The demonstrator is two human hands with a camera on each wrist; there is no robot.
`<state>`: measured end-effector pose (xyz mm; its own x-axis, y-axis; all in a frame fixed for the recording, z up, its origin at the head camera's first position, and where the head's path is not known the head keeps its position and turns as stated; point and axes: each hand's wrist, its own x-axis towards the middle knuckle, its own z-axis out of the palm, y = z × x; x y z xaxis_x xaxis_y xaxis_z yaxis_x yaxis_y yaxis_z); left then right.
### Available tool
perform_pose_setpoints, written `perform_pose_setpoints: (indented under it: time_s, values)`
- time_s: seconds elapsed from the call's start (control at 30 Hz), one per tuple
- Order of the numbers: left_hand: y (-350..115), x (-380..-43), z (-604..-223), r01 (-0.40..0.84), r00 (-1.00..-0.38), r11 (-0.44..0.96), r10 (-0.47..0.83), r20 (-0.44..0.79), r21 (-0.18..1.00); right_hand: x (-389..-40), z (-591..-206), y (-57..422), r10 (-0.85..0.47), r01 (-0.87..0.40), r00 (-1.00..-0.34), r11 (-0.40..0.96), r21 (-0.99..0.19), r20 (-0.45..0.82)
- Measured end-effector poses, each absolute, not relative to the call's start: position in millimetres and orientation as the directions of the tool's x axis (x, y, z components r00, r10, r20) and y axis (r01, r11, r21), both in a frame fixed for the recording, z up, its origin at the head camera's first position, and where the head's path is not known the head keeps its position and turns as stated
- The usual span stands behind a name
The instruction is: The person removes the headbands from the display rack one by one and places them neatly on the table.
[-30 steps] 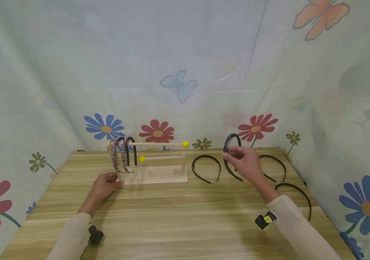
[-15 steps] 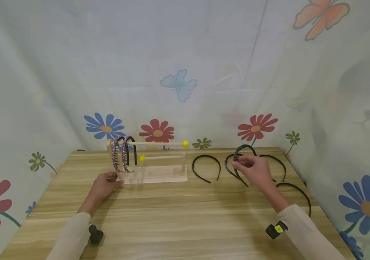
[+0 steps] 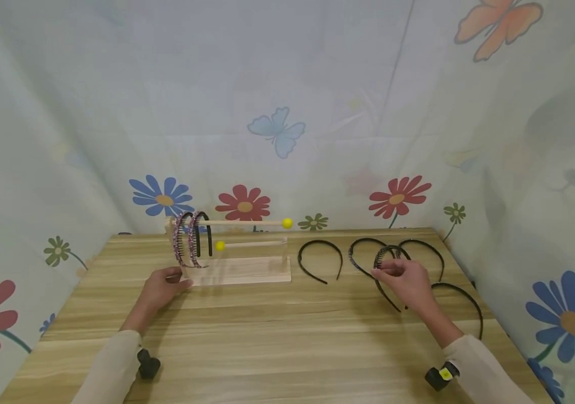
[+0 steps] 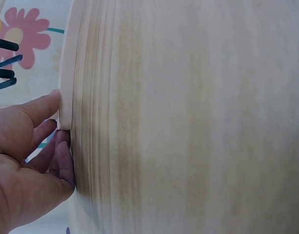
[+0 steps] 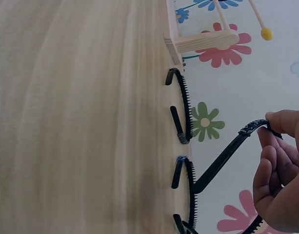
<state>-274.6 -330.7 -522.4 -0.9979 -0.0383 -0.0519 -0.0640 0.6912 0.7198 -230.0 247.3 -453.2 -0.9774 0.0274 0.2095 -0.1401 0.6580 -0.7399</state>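
Observation:
My left hand (image 3: 161, 289) pinches the near left corner of a wooden headband stand (image 3: 252, 272); in the left wrist view, the thumb lies on one side of its base board (image 4: 67, 73). Two pink glittery toothed headbands (image 3: 193, 241) hang near the left end of the stand's upper rod (image 3: 247, 224). At the right, my right hand (image 3: 410, 283) pinches a black headband (image 3: 386, 295) by its glittery side. It is held tilted, its ends pointing down, and overlaps a black headband (image 3: 352, 260) lying behind it. The right wrist view shows its free leg (image 5: 220, 165) slanting toward the table.
Another black headband (image 3: 320, 242) lies just right of the stand. Two more, one at the back right (image 3: 441, 259) and one nearer the right edge (image 3: 475, 307), lie beyond my right hand. The lower rod ends in a yellow ball (image 3: 220, 246). A floral curtain (image 3: 337, 185) backs the table.
My right hand has moved right and nearer to me, lowering the black headband it holds and uncovering the one behind. My left hand and the stand have stayed put.

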Motion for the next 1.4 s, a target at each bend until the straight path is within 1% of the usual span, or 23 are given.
perform_pose_setpoints:
  time_s: [0.17, 0.43, 0.7, 1.13, 1.4]
  values:
    - [-330, -274, -519, -0.075, -0.997, 0.692, -0.044, -0.061, 0.718, -223, -457, 249, 0.033, -0.099, -0.986, 0.670, -0.735, 0.163]
    - [-332, -275, -522, -0.074, -0.997, 0.693, -0.048, -0.055, 0.717, -218, -477, 250, 0.031, -0.033, -0.997, 0.683, -0.730, 0.074]
    - [-332, -275, -524, -0.069, -0.998, 0.692, -0.043, -0.055, 0.718, -216, -488, 248, 0.041, -0.009, -0.998, 0.695, -0.718, 0.053]
    - [-332, -275, -524, -0.080, -0.996, 0.675, -0.036, -0.076, 0.733, -215, -492, 247, 0.034, 0.015, -0.999, 0.730, -0.684, 0.015]
    - [-331, -275, -524, -0.091, -0.996, 0.675, -0.046, -0.082, 0.733, -215, -493, 245, -0.001, 0.008, -1.000, 0.713, -0.701, -0.013]
